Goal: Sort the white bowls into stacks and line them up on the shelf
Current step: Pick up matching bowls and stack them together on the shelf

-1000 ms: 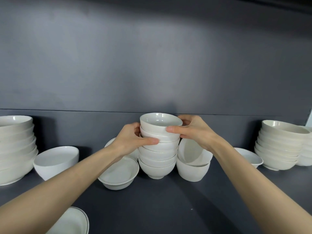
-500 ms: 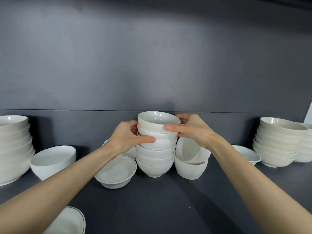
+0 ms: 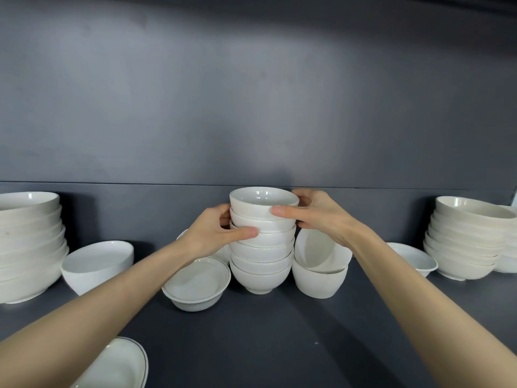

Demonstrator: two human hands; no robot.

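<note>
A tall stack of several small white bowls point(image 3: 261, 264) stands upright at the middle of the dark shelf point(image 3: 279, 331). My left hand point(image 3: 212, 233) grips the stack's left side, thumb across the front of the third bowl down. My right hand point(image 3: 313, 217) holds the top bowls from the right, thumb on the top bowl's front. Two nested bowls point(image 3: 320, 273) sit just right of the stack, the upper one tilted. A shallow rimmed bowl point(image 3: 197, 285) sits at the stack's lower left.
A stack of large bowls point(image 3: 28, 245) stands far left with a single bowl point(image 3: 96, 264) beside it. A stack of wide bowls point(image 3: 464, 236) stands far right, a small dish point(image 3: 414, 259) before it. A rimmed dish point(image 3: 120, 365) lies at the near edge.
Both hands keep their hold on the central stack; the stack and hands have barely shifted in view. The camera has moved slightly.
</note>
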